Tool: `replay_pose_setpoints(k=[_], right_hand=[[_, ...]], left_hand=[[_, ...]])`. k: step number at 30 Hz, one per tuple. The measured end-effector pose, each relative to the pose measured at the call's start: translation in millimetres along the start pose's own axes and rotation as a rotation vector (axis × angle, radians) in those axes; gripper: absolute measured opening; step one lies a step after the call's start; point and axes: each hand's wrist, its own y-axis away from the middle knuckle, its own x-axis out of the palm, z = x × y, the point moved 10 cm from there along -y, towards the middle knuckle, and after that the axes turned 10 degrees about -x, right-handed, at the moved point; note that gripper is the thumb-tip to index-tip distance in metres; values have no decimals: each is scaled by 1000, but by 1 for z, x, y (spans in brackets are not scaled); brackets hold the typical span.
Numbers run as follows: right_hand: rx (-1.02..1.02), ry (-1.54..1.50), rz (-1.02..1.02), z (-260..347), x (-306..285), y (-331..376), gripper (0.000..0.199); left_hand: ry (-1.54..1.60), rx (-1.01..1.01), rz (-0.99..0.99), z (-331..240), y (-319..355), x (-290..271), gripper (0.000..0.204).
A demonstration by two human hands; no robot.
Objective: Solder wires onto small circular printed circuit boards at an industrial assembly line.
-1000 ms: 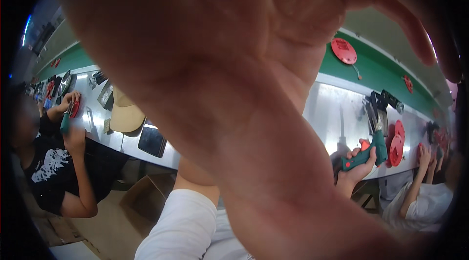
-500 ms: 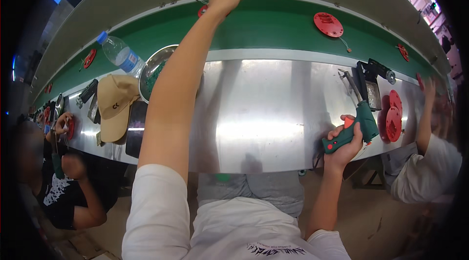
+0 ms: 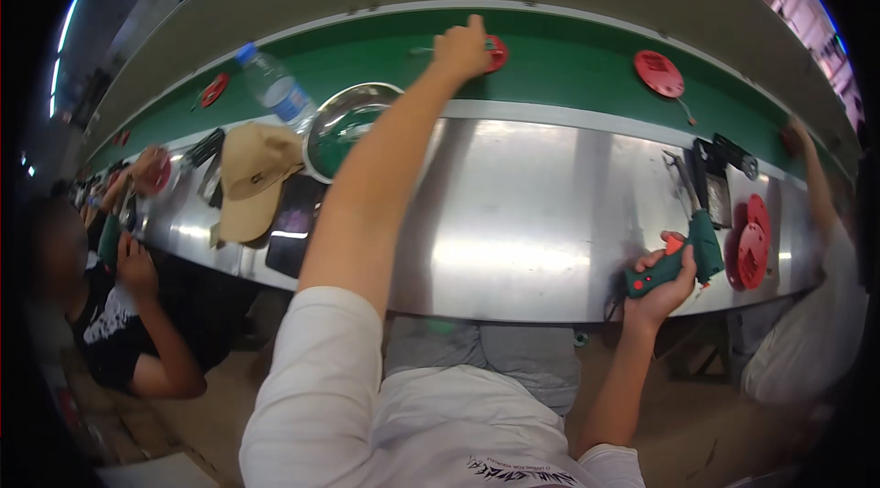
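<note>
- Half a second ago, a red disc [image 3: 498,54] showed on the left side of the left hand [image 3: 461,50]; now one shows on its right side.
- The left hand is up on the green strip [image 3: 568,66], one finger sticking up. I cannot tell if it grips the disc, because the hand covers part of it.
- The right hand [image 3: 667,294] is wrapped around a green tool [image 3: 703,250] with a red trigger, above the table [image 3: 513,213].
- The tool's metal tip points up, close to a black stand [image 3: 733,156].
- Two flat red plates [image 3: 753,254] sit just right of the tool.
- The left arm reaches over the table and hides part of a shiny bowl [image 3: 367,96].
- A bottle [image 3: 280,94] and a tan cap [image 3: 252,181] are beside the bowl, with a dark phone [image 3: 289,241] by the cap.
- A second disc [image 3: 659,74] with a wire lies farther right on the strip.
- Other people sit at both sides.
</note>
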Motion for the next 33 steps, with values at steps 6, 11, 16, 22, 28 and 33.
replay_pose_setpoints(k=[6, 11, 16, 22, 28, 33], right_hand=[[15, 26, 62, -1, 5, 5, 34], [10, -4, 27, -2, -1, 3, 36], [8, 16, 41, 1, 2, 6, 35], [-14, -9, 18, 5, 4, 10, 34], [36, 6, 10, 1, 0, 10, 35], [55, 5, 11, -3, 1, 12, 35]], left_hand=[[4, -68, 70, -1, 23, -4, 49], [106, -194, 307, 10, 9, 9, 42], [28, -98, 338, 8, 18, 15, 39], [405, 195, 5, -31, 66, -34, 32], [726, 449, 295, -60, 155, -77, 23], [180, 443, 32, -45, 240, -93, 24]])
